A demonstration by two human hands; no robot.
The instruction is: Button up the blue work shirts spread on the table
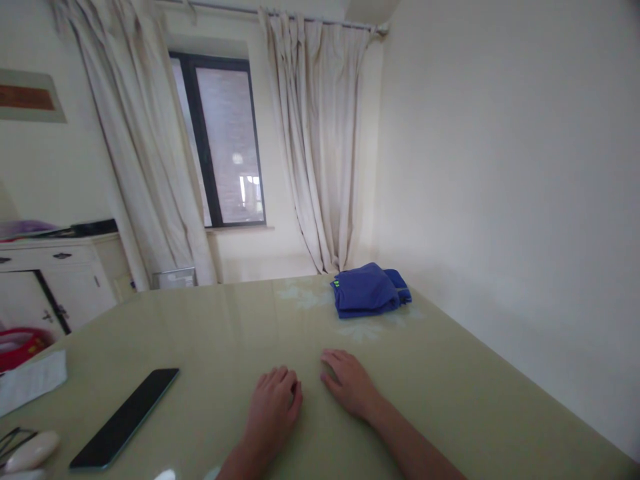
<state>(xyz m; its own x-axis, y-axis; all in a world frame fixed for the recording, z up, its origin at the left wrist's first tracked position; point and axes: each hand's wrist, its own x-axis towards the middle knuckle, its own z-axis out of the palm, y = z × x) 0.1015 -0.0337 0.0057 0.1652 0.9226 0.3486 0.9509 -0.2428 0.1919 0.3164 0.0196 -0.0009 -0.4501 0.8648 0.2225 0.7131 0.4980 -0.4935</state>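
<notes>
My left hand (276,403) rests on the pale green tabletop (215,333), palm down with its fingers loosely bent, and nothing shows in it. Just to its right, and apart from it, lies my right hand (351,383), thumb away from the fingers and holding nothing. Beyond my right hand, near the far right of the table, a folded dark blue cloth item (367,291) has a small bright green mark at its left edge. A black phone (127,417) with a turquoise edge lies to the left of my left hand.
At the table's left are a white paper (35,381), thin dark-framed glasses (15,437) and a smooth white oval object (33,452). A red basin (23,347) and a white cabinet (75,273) stand beyond. A wall (510,200) runs along the right edge.
</notes>
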